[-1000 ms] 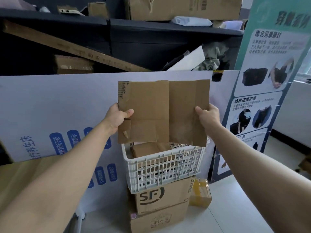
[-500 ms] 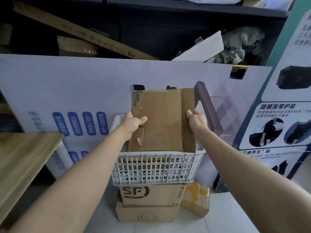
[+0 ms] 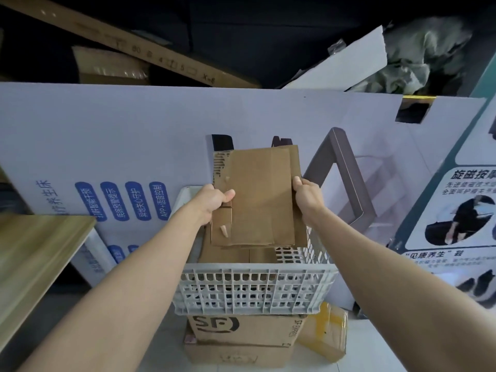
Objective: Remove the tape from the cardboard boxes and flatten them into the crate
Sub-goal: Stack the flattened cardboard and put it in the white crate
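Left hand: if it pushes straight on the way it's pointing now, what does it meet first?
The left hand already grips the flattened cardboard, so that goes with it. Beyond it, probably the far wall of the white crate, then the big printed board behind. Depth is unclear from this one view.

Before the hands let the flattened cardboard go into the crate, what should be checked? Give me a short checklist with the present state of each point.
1. Flattened cardboard is folded flat: ok.
2. Left hand and right hand each grip a side edge: ok.
3. Cardboard is over the white crate opening: ok.
4. Room in the crate: ok, the cardboard already inside lies below the rim.
5. All tape removed from the cardboard: cannot tell.
6. Crate sits steady on the SF box: cannot tell.
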### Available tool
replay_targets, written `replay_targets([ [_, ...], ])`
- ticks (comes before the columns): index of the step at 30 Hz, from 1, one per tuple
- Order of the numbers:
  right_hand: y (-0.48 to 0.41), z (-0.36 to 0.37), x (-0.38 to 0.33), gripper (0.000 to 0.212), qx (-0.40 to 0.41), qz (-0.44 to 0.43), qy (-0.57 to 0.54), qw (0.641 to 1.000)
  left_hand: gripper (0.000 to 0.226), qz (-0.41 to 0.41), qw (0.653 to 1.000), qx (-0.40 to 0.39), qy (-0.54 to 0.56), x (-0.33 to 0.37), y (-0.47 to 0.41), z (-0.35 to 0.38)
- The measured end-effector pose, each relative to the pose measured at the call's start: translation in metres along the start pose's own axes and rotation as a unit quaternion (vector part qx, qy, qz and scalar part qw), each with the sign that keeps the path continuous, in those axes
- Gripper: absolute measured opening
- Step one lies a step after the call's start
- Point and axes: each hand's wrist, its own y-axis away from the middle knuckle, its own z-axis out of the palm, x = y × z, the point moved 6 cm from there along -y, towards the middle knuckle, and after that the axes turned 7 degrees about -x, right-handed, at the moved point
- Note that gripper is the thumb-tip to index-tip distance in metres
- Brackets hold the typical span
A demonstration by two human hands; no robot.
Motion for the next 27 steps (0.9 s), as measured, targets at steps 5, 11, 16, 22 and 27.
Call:
replay_targets([
  [5,-0.023,0.018,0.007,0.033,-0.045,0.019,-0.034,0.998,0.061,-0.022,0.999,0.017,0.018,-0.018,-0.022,-0.001],
  [11,-0.05,0.03,0.014,0.04,-0.103,0.056,-0.019,0.993,0.081,-0.044,0.992,0.084,0.087,-0.032,-0.035,-0.009],
  [16,-0.067,0.025,0.014,0.053,-0.094,0.055,0.048,0.993,0.047,-0.055,0.971,0.126,0.193,-0.043,-0.046,-0.013],
  [22,-0.066,0.054,0.041,0.041,-0.238,0.14,-0.097,0.956,0.04,-0.068,0.938,0.138,0.31,-0.051,-0.052,0.008],
  [27,-0.087,0.061,0.039,0.027,-0.228,0.106,-0.153,0.956,0.049,-0.111,0.929,0.137,0.326,-0.066,-0.054,0.018],
])
